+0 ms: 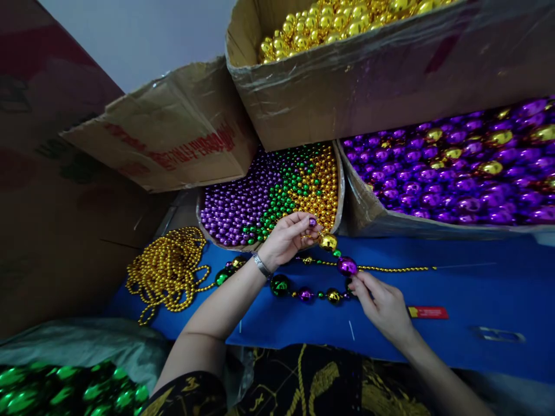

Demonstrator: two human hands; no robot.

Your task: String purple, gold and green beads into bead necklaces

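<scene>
My left hand (284,238), with a watch on its wrist, pinches a small purple bead (312,222) between thumb and fingertips. Just below it hangs a large gold bead (328,242), followed by a small green bead and a large purple bead (347,266). My right hand (384,303) grips the bead strand right under that purple bead; its fingertips partly cover a dark bead. The rest of the strand, with a large green bead (280,285) and a purple one (306,295), curves over the blue table and passes behind my left forearm.
A box of small purple, green and gold beads (260,202) stands just beyond my hands. Larger purple beads (433,173) fill a box at right, gold ones (329,23) a box above. Gold bead chains (171,268) lie left; a red-yellow cutter-like item (429,312) lies right.
</scene>
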